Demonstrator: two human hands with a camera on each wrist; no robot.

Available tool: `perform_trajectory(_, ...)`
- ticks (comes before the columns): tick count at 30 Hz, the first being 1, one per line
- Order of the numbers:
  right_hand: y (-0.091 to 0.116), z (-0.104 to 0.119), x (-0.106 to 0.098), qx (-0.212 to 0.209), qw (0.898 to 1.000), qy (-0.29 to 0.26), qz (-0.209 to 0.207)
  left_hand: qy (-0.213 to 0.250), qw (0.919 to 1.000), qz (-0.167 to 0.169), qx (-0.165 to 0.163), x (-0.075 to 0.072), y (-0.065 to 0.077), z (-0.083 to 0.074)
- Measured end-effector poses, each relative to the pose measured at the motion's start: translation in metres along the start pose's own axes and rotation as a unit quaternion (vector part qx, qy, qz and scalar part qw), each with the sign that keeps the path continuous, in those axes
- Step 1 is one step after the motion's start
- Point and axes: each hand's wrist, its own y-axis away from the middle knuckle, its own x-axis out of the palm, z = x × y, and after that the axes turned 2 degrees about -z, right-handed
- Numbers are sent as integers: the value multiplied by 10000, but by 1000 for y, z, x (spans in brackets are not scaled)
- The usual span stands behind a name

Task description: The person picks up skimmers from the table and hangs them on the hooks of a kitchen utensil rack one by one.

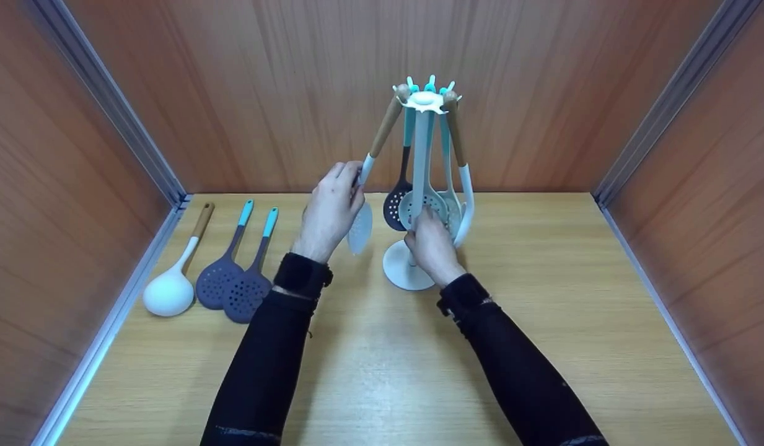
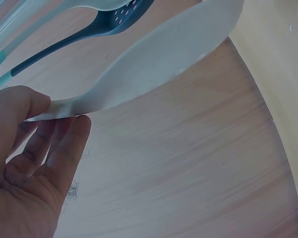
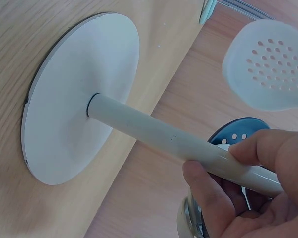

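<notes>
My left hand [image 1: 333, 207] pinches the neck of a white skimmer [image 1: 360, 229] between thumb and fingertips. Its wooden handle leans up to the top of the utensil stand [image 1: 408, 266], on the left side. In the left wrist view the white head [image 2: 174, 49] is seen nearly edge-on; the right wrist view shows holes in it [image 3: 275, 64]. My right hand [image 1: 432, 243] grips the stand's white pole [image 3: 139, 126] low down, above the round base [image 3: 79, 99]. A dark skimmer [image 1: 395, 207], pale green utensils [image 1: 453, 214] and a white wooden-handled utensil [image 1: 466, 204] hang around the pole.
On the tabletop at left lie a white ladle [image 1: 170, 291] with a wooden handle and two dark skimmers [image 1: 219, 282] with turquoise handles. Wooden panels [image 1: 295, 93] enclose the table at the back and both sides, with metal edging [image 1: 118, 105] at the corners.
</notes>
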Motion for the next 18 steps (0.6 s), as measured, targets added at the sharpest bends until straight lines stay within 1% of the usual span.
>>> perform_trajectory(5,1,1,0,-66,9999,60,-47,42,10000,16,71,5,0,-1)
perform_trajectory(12,1,0,1,-121,9999,50,-84,125,9999,80,29,10,1,-1)
perform_trajectory(18,1,0,1,-107,9999,51,-90,130,9999,92,58,14,1,0)
